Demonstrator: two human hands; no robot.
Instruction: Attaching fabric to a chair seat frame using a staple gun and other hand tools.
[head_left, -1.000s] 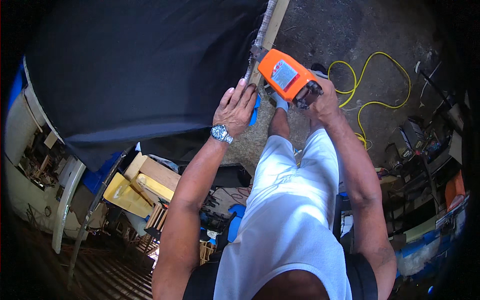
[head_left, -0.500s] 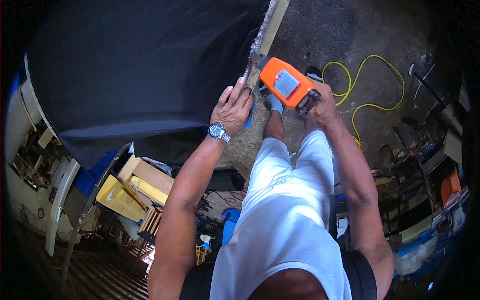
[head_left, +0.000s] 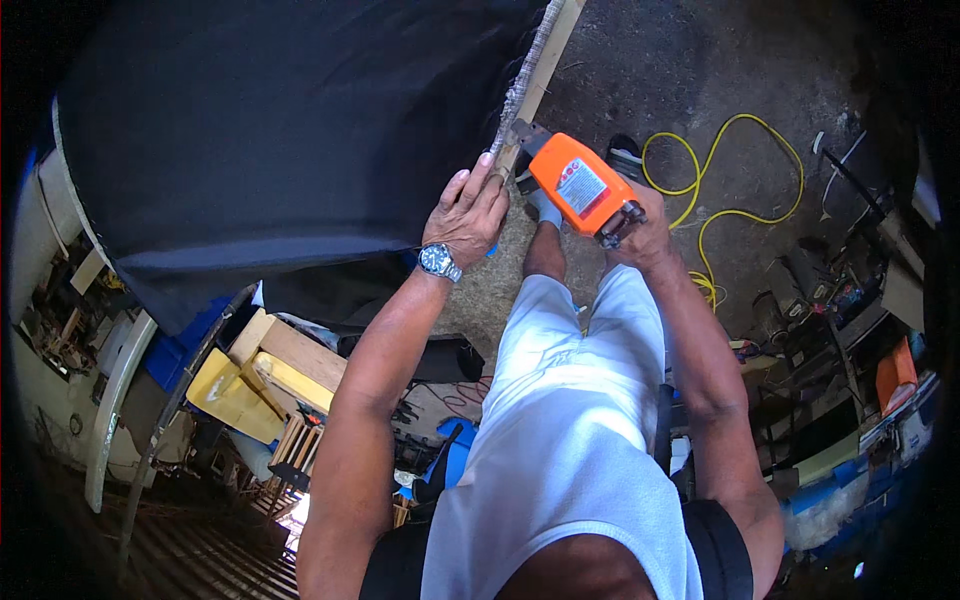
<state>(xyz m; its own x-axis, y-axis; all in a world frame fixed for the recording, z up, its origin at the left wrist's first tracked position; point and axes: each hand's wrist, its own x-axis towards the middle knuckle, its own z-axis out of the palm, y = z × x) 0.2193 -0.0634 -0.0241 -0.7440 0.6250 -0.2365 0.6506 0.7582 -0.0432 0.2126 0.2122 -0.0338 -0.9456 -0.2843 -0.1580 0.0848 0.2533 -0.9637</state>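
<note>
My right hand (head_left: 642, 228) is closed around the handle of an orange staple gun (head_left: 582, 185). Its dark nose (head_left: 527, 135) points up and left, at the edge of the black fabric (head_left: 300, 130), where a pale wooden strip (head_left: 545, 75) runs alongside a grey textured trim (head_left: 522, 85). Just below that nose, my left hand (head_left: 468, 215) rests on the fabric edge with fingers stretched out, a watch on its wrist. Something blue shows in part under the left hand; most of it is hidden.
A yellow hose (head_left: 712, 160) curls over the dark floor (head_left: 690, 60) at the right. Wooden pieces (head_left: 300, 360) and a yellow block (head_left: 235, 395) stand at lower left. Piled odds and ends (head_left: 830, 300) line the right side. My feet are beside the wooden strip.
The staple gun's nose has moved slightly down and right along the edge, towards my left hand. My left hand keeps nearly the same place on the fabric.
</note>
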